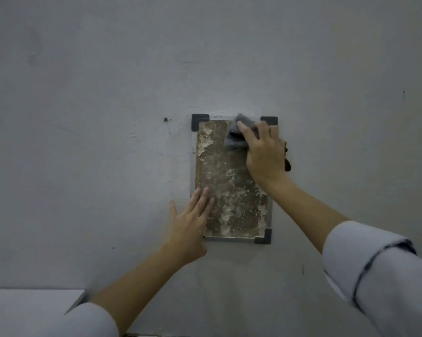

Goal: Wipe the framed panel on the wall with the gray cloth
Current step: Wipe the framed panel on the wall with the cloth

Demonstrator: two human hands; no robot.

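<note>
The left hand lies flat, fingers straight, on the low left corner of the framed panel. The right hand grips the gray cloth against the panel's top right part. The panel hangs on the gray wall.

Left hand flat, fingers straight; right hand raised, fingers curled.

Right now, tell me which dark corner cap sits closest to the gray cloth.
The top-right corner cap, right beside the gray cloth; the top-left cap and bottom-right cap lie farther off.
</note>
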